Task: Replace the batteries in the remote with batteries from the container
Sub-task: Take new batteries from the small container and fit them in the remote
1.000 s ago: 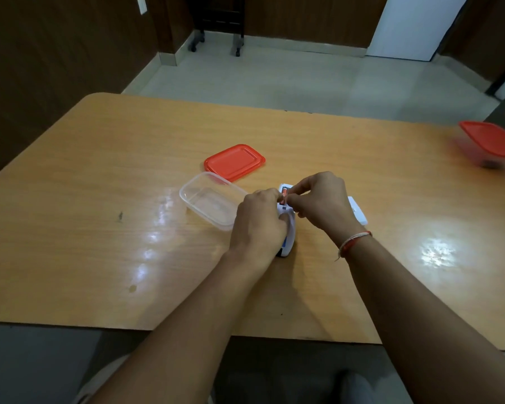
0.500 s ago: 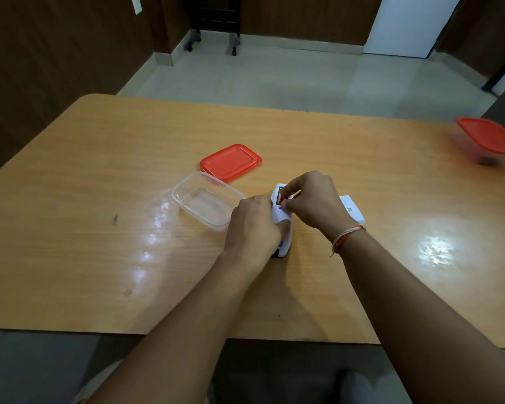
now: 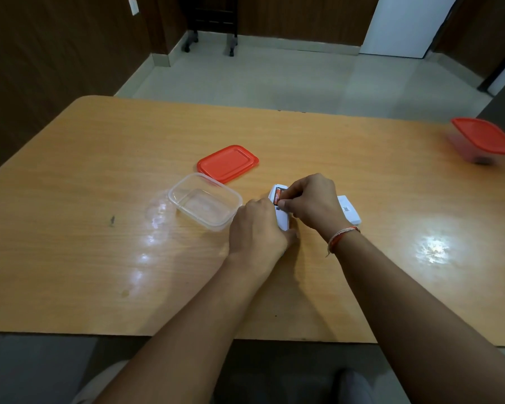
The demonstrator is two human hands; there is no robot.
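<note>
White remote (image 3: pixel 281 220) lay mid-tabletop, clasped by the left hand (image 3: pixel 257 228), while the right hand (image 3: pixel 311 204) had lowered its pinched orange battery (image 3: pixel 276 196) into the open bay since a second earlier, so seating appeared nearly complete.

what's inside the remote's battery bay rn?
One orange battery lies in the open bay of the remote. The right hand covers the rest, so a second battery cannot be confirmed.
</note>
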